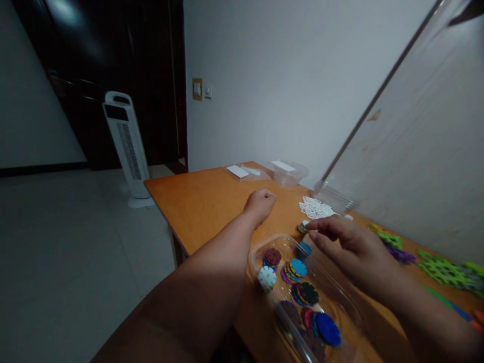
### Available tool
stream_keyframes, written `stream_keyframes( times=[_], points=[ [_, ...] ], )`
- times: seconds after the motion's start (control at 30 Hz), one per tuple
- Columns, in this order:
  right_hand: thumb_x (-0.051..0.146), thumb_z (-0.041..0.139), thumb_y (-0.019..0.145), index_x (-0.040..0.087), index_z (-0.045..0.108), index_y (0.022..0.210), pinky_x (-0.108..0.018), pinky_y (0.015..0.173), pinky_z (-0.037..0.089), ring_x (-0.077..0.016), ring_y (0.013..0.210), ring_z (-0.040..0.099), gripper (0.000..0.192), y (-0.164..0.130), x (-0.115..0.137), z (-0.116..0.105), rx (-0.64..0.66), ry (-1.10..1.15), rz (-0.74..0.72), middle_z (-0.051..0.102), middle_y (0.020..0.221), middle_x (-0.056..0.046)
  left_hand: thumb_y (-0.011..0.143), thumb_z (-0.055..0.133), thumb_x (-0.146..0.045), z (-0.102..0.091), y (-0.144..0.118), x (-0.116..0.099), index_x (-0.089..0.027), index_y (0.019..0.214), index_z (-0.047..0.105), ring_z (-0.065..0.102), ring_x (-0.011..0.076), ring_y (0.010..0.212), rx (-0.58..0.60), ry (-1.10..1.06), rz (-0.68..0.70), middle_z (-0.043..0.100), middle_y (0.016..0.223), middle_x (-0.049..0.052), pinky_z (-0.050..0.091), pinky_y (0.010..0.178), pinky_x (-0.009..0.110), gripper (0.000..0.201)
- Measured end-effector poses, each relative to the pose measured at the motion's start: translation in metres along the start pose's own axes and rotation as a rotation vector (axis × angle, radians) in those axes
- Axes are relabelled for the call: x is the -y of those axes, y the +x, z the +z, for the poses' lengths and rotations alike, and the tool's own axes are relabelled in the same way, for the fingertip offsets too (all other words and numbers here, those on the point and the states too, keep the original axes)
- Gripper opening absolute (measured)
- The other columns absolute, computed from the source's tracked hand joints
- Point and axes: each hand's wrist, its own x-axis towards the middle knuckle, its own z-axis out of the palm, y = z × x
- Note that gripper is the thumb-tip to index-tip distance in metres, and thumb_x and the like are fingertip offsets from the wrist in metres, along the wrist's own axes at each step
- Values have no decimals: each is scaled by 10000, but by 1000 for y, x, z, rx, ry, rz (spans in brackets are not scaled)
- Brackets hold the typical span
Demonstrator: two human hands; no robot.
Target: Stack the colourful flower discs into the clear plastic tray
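My left hand point(260, 205) is a closed fist above the wooden table, left of the clear plastic box; whatever it may hold is hidden. My right hand point(350, 244) reaches in from the right, thumb and index finger pinched at the edge of a small stack of notched plastic discs point(301, 228) just beyond the box. Inside the clear plastic box point(278, 241) stand several stacks of notched discs, among them a brown-topped stack point(273, 256), a white one point(266, 277), a light-blue one point(298, 268), a black one point(309, 293) and a dark-blue one point(327, 328).
White lacy pieces point(316, 207) lie past my right hand, beside a clear lid point(335, 195). A clear tub point(288, 175) and a bag with white cards point(242, 172) are at the table's far end. Green lattice pieces point(440, 267) lie along the wall. A white tower fan point(126, 143) stands left.
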Motion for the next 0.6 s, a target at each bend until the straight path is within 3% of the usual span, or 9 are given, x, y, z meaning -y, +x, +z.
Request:
stream_keyframes(
  times=[0.1,0.33,0.6],
  points=[
    [464,561,933,219,726,1024,-369,713,498,-232,820,649,309,1,-18,-3,78,32,119,717,932,-78,762,604,-329,0,0,0,-178,740,615,471,112,546,1,-15,-8,567,619,-12,357,539,224,153],
    [362,641,856,208,718,1085,-318,680,466,-204,800,607,286,-3,-30,8,282,20,130,688,910,-52,766,589,-323,0,0,0,-178,757,618,433,101,490,8,-12,-28,542,589,-22,298,481,219,149],
    [287,646,856,199,722,1002,-285,645,438,-178,754,576,187,-1,-35,15,322,40,117,668,853,-35,758,572,-331,1,1,0,-178,741,613,447,106,511,5,-5,-9,543,596,-21,305,485,224,159]
  ],
)
